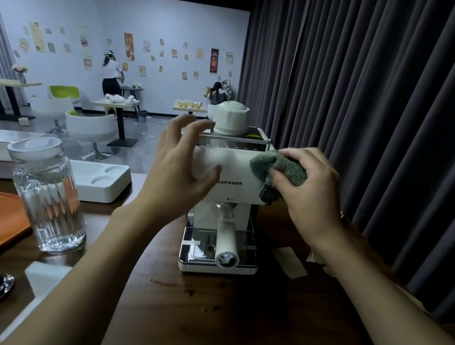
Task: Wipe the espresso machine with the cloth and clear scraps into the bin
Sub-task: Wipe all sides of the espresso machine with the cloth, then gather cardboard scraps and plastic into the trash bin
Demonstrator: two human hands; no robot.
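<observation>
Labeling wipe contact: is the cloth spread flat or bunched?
Bunched. The cloth is wadded in the right hand, whose fingers curl round it, against the machine at its upper front corner.

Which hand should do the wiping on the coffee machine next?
The right hand: it grips the green cloth against the front of the espresso machine. The left hand is open, holding nothing.

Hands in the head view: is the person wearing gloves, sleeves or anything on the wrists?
No gloves: the left hand and right hand are bare. The left forearm and right forearm are bare too, with no sleeve in view down to the frame edge. No watch, band or ring shows plainly; the left hand is slightly blurred, so small details there cannot be told.
</observation>
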